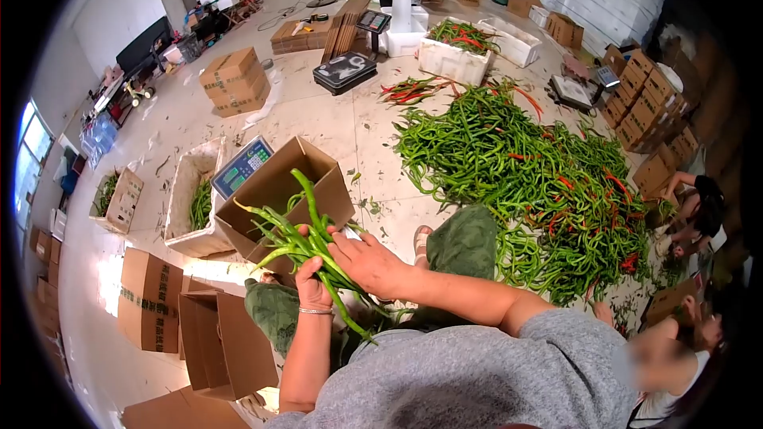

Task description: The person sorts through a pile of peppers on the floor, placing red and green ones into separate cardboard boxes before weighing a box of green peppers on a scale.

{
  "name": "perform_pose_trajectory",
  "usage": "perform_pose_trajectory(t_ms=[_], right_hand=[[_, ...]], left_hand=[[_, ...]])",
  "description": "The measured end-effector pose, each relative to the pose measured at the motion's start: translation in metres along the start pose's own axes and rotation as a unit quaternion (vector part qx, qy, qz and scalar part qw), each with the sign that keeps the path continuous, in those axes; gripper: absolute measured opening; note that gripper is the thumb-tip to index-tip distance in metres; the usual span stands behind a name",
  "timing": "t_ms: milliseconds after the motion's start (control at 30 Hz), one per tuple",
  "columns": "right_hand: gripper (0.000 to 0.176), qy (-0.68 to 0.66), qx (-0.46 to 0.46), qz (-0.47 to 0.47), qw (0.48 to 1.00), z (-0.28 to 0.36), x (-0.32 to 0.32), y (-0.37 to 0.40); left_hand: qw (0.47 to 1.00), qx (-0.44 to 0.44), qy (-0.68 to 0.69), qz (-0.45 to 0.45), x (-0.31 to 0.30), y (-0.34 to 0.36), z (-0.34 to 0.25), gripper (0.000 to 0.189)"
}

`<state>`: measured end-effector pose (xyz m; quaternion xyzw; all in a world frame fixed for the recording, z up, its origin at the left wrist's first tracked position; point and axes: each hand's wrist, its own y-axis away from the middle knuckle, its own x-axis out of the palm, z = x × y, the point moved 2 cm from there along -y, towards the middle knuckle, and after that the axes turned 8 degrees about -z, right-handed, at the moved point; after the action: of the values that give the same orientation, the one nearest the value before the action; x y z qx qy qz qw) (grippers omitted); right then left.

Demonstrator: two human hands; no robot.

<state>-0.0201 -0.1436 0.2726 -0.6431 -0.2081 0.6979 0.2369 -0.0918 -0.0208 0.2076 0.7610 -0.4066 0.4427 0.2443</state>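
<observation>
A bunch of long green chili peppers is held in front of my body, most of its tips fanning up and left. My left hand, with a bracelet at the wrist, is closed around the bunch from below. Across its right side lies my right hand, fingers stretched out and pressed against the peppers. One pepper hangs down below my hands. Just beyond the bunch stands an open cardboard box, whose inside is partly hidden. A scale display is behind the box's left side.
A large pile of green and red chili peppers covers the floor at right. Foam crates and empty cartons stand left. A black platform scale lies ahead. Other people sit at far right; another person stands at the back.
</observation>
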Motion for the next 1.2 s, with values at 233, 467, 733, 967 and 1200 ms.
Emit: perform_pose_trajectory(t_ms=[233, 467, 733, 967, 1200], right_hand=[[0.051, -0.149, 0.012, -0.016, 0.989, -0.028, -0.016, 0.012], [0.044, 0.037, 0.166, -0.110, 0.979, -0.116, -0.057, 0.064], [0.041, 0.154, 0.269, -0.093, 0.946, -0.142, -0.035, 0.129], [0.036, 0.124, 0.305, -0.117, 0.937, -0.152, -0.032, 0.129], [0.034, 0.132, 0.319, -0.141, 0.928, -0.162, -0.028, 0.130]], left_hand=[[0.998, 0.052, -0.019, 0.005, 0.015, -0.013, -0.045, 0.067], [0.970, 0.167, -0.173, 0.030, 0.027, -0.045, -0.146, 0.072], [0.853, 0.268, -0.447, 0.025, 0.046, -0.079, -0.215, 0.057], [0.718, 0.141, -0.680, -0.043, 0.013, -0.141, -0.210, 0.031], [0.471, 0.062, -0.880, -0.007, -0.039, -0.208, -0.166, 0.067]])
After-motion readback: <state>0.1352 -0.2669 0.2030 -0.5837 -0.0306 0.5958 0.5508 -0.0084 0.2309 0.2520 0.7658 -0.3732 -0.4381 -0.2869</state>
